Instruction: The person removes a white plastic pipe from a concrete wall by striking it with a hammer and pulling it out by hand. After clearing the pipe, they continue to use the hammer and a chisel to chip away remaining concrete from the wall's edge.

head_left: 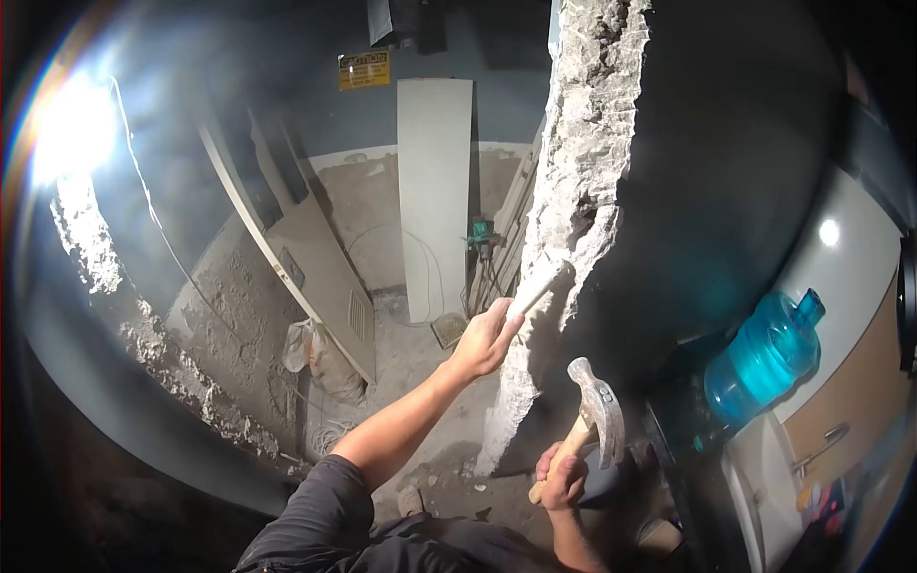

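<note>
My left hand (485, 339) is wrapped around a pale chisel (535, 290), with my arm stretched forward. The chisel slants up and right, its far end at the broken plaster edge (585, 124) of an opening in the wall. Lower down, my right hand (562, 477) grips a claw hammer (600, 413) by its wooden handle. The metal head points upward, below and to the right of the chisel and apart from it.
A bright lamp (74, 129) shines at the left. Beyond the opening stand a door (320, 286), a white panel (435, 191) and a plastic sack (330, 368). At right lies a blue water jug (764, 353). Rubble litters the floor.
</note>
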Demonstrator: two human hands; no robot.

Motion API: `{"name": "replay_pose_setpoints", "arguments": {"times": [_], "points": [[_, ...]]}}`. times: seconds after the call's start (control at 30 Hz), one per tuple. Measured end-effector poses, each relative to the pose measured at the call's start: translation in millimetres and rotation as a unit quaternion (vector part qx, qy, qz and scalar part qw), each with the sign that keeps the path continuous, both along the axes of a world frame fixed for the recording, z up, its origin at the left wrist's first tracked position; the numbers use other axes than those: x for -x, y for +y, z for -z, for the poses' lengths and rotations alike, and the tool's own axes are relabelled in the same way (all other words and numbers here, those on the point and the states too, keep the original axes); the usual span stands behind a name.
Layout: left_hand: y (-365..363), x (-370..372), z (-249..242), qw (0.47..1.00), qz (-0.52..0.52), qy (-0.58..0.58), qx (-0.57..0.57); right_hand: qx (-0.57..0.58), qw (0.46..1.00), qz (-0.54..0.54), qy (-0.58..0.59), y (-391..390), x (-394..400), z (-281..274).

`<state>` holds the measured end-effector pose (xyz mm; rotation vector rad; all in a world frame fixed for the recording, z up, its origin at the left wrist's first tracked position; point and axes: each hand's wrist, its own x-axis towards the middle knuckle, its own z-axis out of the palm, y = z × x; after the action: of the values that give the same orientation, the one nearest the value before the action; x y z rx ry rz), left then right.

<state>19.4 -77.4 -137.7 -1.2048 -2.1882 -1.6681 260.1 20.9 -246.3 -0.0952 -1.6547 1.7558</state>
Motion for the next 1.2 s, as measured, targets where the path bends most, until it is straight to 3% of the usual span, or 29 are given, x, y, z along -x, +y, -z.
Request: {"name": "replay_pose_setpoints", "arguments": {"times": [0.23, 0.3, 0.37, 0.43, 0.5, 0.53, 0.57, 0.63, 0.7, 0.77, 0.87, 0.9, 1.03, 1.13, 1.17, 1.2], "points": [[0.8, 3.8, 2.2, 0.999, 0.035, -0.036, -0.008, -0.025, 0.999, 0.018, 0.027, -10.1, 32.0, -36.0], [-0.4, 2.5, -1.2, 1.000, 0.018, -0.001, 0.011, -0.076, 0.983, 0.078, 0.147, -11.7, 43.6, -52.1], [-0.3, -2.0, -5.1, 1.000, 0.022, -0.001, 0.000, -0.101, 0.959, 0.038, 0.262, -7.0, 58.8, -61.3], [-0.4, -7.5, -11.0, 1.000, 0.018, 0.000, -0.008, -0.103, 0.945, 0.055, 0.305, -8.5, 76.7, -67.1], [1.1, -10.1, -10.9, 1.000, 0.021, -0.004, -0.015, -0.188, 0.942, 0.162, 0.228, -2.8, 97.6, -58.6], [3.3, -9.1, -7.8, 0.999, 0.021, 0.002, -0.030, -0.115, 0.985, 0.111, 0.062, 6.4, 108.5, -36.1], [4.9, -8.0, -5.8, 0.999, 0.020, 0.007, -0.045, -0.037, 0.992, 0.056, -0.106, 13.5, 113.1, -19.1], [1.7, -6.8, -10.0, 0.998, 0.025, 0.017, -0.049, -0.031, 0.995, 0.053, -0.072, 1.5, 109.9, -29.6], [-0.5, -7.8, -13.4, 1.000, 0.021, -0.014, -0.019, -0.082, 0.984, 0.105, 0.117, -11.1, 100.4, -45.1], [0.6, -4.9, -14.3, 1.000, 0.012, -0.013, 0.012, -0.094, 0.965, 0.152, 0.190, -17.9, 106.9, -54.5], [4.8, -8.1, -3.2, 0.998, 0.018, 0.035, -0.050, 0.004, 0.996, 0.045, -0.083, 8.8, 121.4, -37.4], [4.8, -7.8, -2.8, 0.998, 0.020, 0.028, -0.043, 0.003, 0.996, 0.045, -0.082, 5.7, 112.3, -43.2], [1.5, -10.1, -15.1, 1.000, 0.014, -0.006, 0.001, -0.044, 0.970, 0.110, 0.212, -14.8, 107.4, -56.5], [8.0, -8.5, -6.9, 0.998, 0.011, 0.034, -0.054, -0.065, 0.990, 0.091, -0.088, 13.3, 127.4, -21.2], [7.9, -9.0, -7.0, 0.999, 0.011, 0.012, -0.035, -0.139, 0.973, 0.167, -0.072, 13.4, 122.7, -13.5], [8.0, -6.1, -13.1, 1.000, 0.009, 0.004, -0.020, -0.115, 0.984, 0.139, 0.005, 8.7, 119.2, -24.7]]}}
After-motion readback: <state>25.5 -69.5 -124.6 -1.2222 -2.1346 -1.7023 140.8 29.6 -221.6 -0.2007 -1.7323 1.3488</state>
